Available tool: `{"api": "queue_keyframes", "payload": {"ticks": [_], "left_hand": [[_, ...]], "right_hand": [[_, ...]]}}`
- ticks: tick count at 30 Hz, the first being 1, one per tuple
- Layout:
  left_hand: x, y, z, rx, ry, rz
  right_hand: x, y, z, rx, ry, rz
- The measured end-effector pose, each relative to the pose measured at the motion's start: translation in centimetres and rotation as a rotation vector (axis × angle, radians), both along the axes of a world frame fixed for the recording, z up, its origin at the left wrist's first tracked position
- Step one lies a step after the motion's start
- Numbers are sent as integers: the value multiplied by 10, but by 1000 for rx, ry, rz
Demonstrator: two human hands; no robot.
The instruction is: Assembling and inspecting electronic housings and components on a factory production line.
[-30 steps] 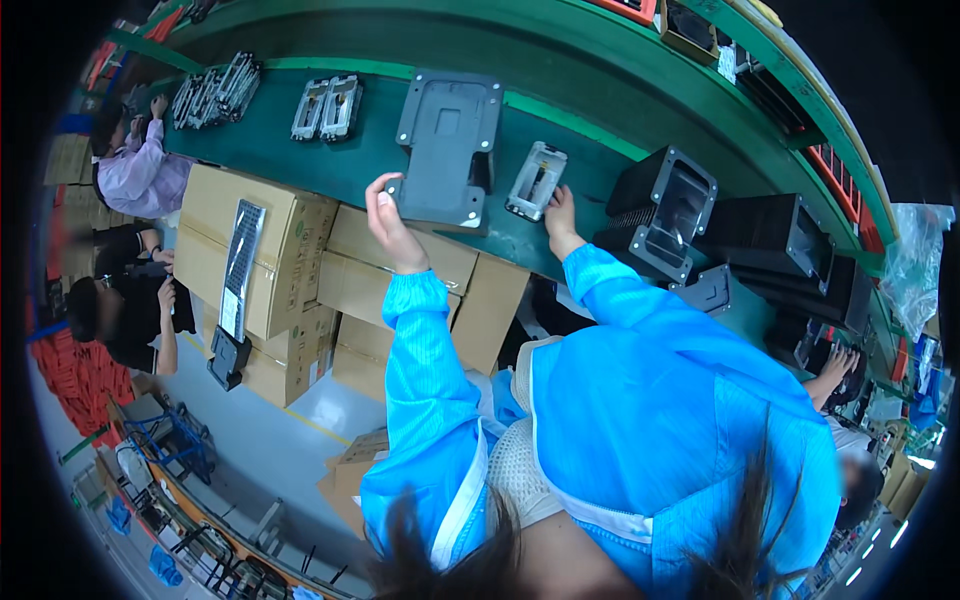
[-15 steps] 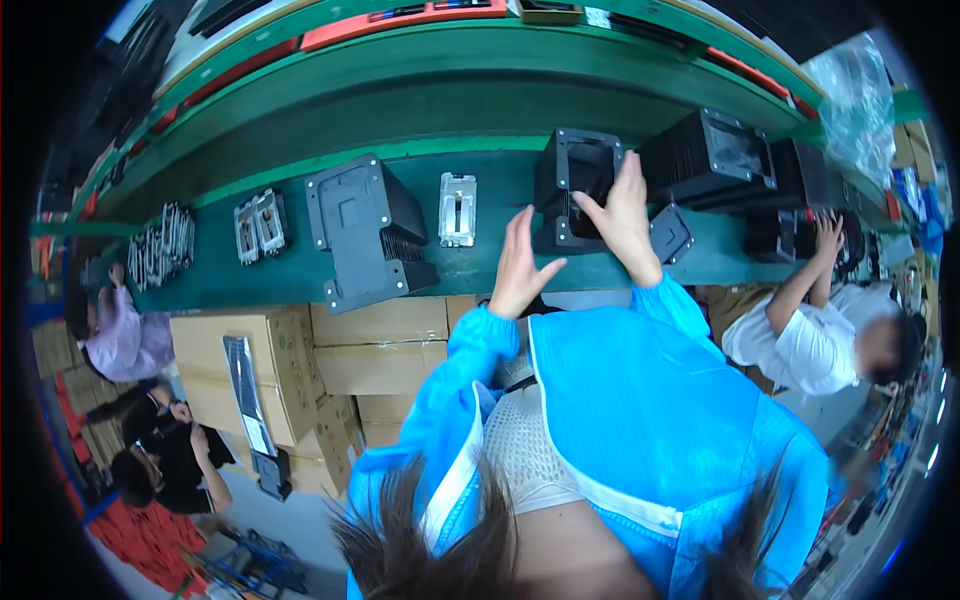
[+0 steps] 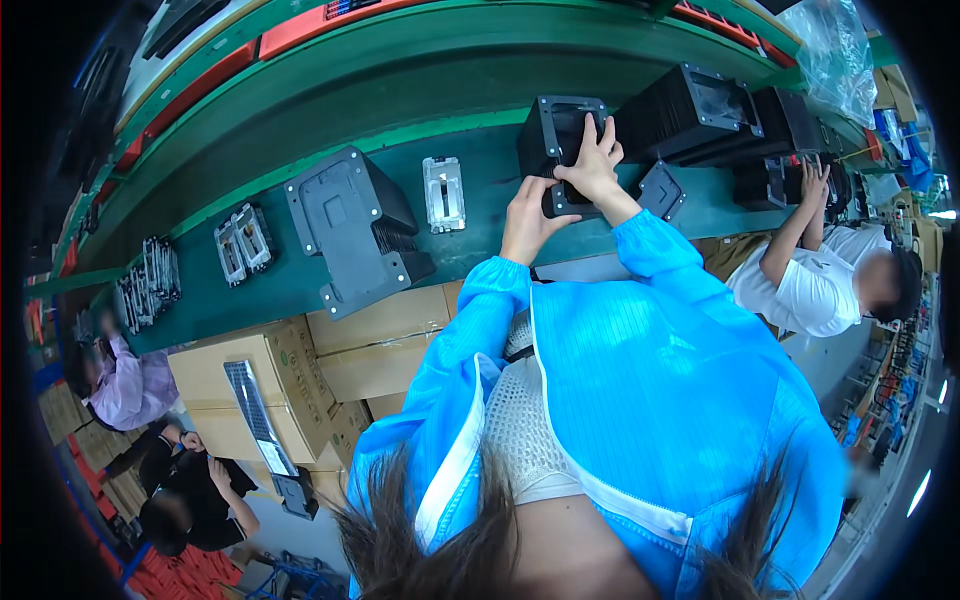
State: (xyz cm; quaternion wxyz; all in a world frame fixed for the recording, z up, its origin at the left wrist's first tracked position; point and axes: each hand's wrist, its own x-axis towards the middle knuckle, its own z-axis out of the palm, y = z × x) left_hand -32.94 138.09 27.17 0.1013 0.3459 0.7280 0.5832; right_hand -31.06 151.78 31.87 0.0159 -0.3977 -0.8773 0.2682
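Observation:
A stack of black plastic frames [image 3: 540, 130] with an open middle stands on the green bench in front of me. My left hand [image 3: 532, 220] is closed on the near left corner of the stack, its thumb low and its fingers bent above. My right hand [image 3: 595, 172] lies over the stack's opening and right side, its fingers stretched and spread, its thumb toward my left hand. The palm hides part of the frame. To the left lies a silver metal bracket [image 3: 444, 195], and to the right a small black plate [image 3: 661, 192].
A larger stack of black panels [image 3: 350, 215] stands left, with silver brackets [image 3: 243, 243] and a bracket row [image 3: 148, 284] beyond. More black stacks [image 3: 700, 110] stand right, near a co-worker in a white shirt [image 3: 815, 285]. Cardboard boxes [image 3: 235, 390] sit below the bench's left edge.
Both my hands have moved in to the frame stack, and the left has closed on its near corner. The view has shifted and turned slightly.

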Motion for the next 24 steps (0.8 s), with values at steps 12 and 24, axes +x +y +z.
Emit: {"api": "queue_keyframes", "payload": {"ticks": [12,24], "left_hand": [[0,0,-2,-2,1,1],[1,-1,2,-17,-15,17]], "right_hand": [[4,32,-9,-200,128,48],[63,65,27,-753,549,28]]}}
